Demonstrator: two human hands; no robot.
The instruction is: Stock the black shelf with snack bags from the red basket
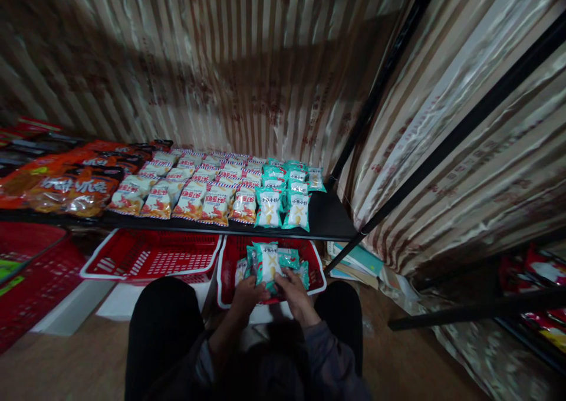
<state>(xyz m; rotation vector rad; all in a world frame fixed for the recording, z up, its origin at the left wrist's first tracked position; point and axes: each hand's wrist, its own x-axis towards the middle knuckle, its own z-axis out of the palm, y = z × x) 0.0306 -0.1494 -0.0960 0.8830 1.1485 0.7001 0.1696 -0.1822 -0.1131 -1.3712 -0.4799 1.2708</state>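
Both my hands are closed on a teal-and-white snack bag [268,264] over a red basket [319,271] with a white rim. My left hand [248,295] grips the bag's lower left side, and my right hand [295,292] its lower right. Some fingertips are hidden by the bag. More teal snack bags [288,258] lie in the basket behind and beside the held one. Above, on the black shelf [327,218], matching teal bags [297,210] stand in two short columns at the right end.
Left of the teal bags, rows of white-and-orange snack bags [190,199] fill the shelf, then orange packets [88,186]. Another red basket [163,256] sits below at left. Black rack posts [389,212] slant at right, near flattened cardboard [356,265]. A striped curtain [230,65] hangs behind.
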